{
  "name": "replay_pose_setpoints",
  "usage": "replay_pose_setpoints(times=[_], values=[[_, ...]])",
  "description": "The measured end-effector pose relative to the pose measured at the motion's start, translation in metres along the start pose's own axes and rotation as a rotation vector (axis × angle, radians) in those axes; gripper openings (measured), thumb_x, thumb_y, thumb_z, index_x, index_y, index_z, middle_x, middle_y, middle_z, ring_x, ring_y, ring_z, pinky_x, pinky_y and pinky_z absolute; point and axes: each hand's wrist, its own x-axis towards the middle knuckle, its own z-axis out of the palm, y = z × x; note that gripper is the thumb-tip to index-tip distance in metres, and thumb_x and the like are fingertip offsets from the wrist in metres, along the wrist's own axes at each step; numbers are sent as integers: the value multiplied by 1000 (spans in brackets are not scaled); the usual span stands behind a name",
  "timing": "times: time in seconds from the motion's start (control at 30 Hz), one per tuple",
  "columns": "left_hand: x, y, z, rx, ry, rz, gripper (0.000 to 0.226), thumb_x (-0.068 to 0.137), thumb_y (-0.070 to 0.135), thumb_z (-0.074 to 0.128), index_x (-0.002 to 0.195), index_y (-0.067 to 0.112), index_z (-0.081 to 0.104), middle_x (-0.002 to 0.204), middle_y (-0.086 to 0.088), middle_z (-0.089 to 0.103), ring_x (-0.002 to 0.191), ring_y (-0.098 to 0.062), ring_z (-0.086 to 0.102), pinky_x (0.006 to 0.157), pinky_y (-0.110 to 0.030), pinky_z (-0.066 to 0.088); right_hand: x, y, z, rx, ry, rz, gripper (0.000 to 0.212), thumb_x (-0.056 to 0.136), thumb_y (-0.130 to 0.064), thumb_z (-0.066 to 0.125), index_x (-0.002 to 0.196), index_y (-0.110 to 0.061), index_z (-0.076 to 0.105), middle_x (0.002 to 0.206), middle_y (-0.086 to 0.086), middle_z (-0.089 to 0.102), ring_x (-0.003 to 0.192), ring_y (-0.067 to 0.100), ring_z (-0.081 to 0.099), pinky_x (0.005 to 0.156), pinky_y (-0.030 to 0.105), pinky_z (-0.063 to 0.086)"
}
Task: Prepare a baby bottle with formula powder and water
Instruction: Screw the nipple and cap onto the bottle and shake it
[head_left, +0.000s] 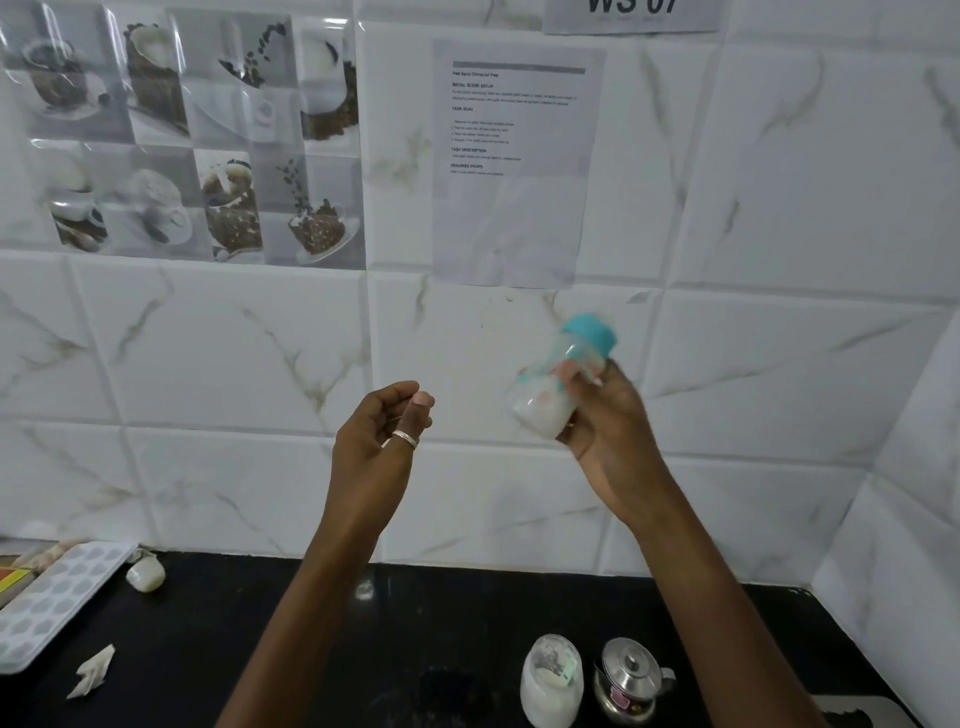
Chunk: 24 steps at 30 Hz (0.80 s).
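My right hand (608, 421) is raised in front of the tiled wall and grips a small clear baby bottle (550, 387) with a teal cap, tilted and motion-blurred, with white liquid inside. My left hand (382, 441) hovers beside it, about a hand's width to the left, fingers loosely curled around nothing, a ring on one finger. On the black counter below stand a clear jar of white powder (551, 680) and a small steel pot with a lid (631, 680).
A white ice-cube tray (52, 597) lies at the counter's left, with a small white cap (145, 574) behind it and a crumpled paper scrap (93, 670) in front. A printed sheet (514, 161) is taped to the wall. A white object (852, 709) peeks in at the bottom right.
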Motion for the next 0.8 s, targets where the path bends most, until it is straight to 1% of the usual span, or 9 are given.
replay_pose_setpoints(times=[0.07, 0.1, 0.23, 0.33, 0.4, 0.53, 0.6, 0.7, 0.8], values=[[-1, -1, -1, 3, 2, 1, 47, 81, 60, 63, 119, 31, 67, 106, 12, 77, 107, -10, 71, 104, -43, 54, 4, -3, 0, 141, 77, -68, 61, 89, -32, 71, 140, -9, 47, 122, 14, 64, 123, 36, 62, 96, 54, 56], [-1, -1, -1, 4, 2, 2, 48, 81, 60, 63, 119, 31, 67, 107, 12, 76, 107, -10, 71, 104, -44, 54, 5, -3, 0, 114, 87, -77, 62, 88, -33, 73, 140, -11, 46, 123, 15, 63, 123, 36, 63, 99, 57, 54], [-2, 0, -1, 9, 3, 4, 45, 85, 57, 62, 120, 30, 67, 105, 13, 77, 105, -9, 72, 104, -43, 55, -2, 0, 4, -107, -38, 13, 92, 64, -53, 90, 139, -17, 49, 126, 12, 63, 119, 33, 66, 90, 46, 59], [-2, 0, -2, 10, -4, 8, 38, 90, 52, 64, 120, 29, 67, 107, 11, 76, 104, -8, 72, 104, -43, 54, 3, -7, -1, 133, 52, -68, 63, 87, -35, 74, 138, -8, 49, 116, 11, 68, 122, 38, 63, 90, 50, 59], [-2, 0, -4, 5, 2, 9, 41, 88, 54, 63, 120, 29, 67, 107, 11, 76, 104, -8, 72, 104, -42, 54, 6, -6, 0, 173, 109, -107, 49, 94, -30, 68, 134, -10, 49, 116, 12, 68, 124, 40, 62, 93, 53, 57], [-1, 4, -2, 4, 4, 9, 48, 83, 58, 62, 121, 29, 67, 105, 13, 77, 103, -8, 72, 103, -43, 55, 0, 4, 6, -181, -64, 51, 86, 62, -55, 90, 130, -17, 54, 117, 8, 69, 116, 33, 68, 93, 50, 58], [-2, 5, -2, 0, -4, 9, 49, 82, 58, 62, 121, 28, 67, 106, 12, 77, 103, -8, 72, 103, -43, 55, 1, 1, 3, -117, -55, 14, 83, 65, -52, 89, 132, -16, 54, 119, 9, 67, 120, 35, 65, 94, 51, 57], [-1, 5, -3, -2, -4, 11, 49, 82, 59, 62, 121, 29, 66, 106, 12, 76, 103, -7, 72, 104, -43, 54, 8, -3, 0, 124, 87, -67, 62, 88, -35, 73, 138, -9, 48, 120, 14, 64, 123, 37, 63, 101, 61, 50], [0, 4, -3, 5, 4, 7, 48, 82, 60, 62, 120, 30, 66, 105, 13, 77, 103, -7, 72, 104, -44, 54, 3, 4, 4, -96, 10, 24, 79, 72, -51, 85, 132, -13, 50, 120, 20, 65, 118, 38, 65, 99, 57, 54]])
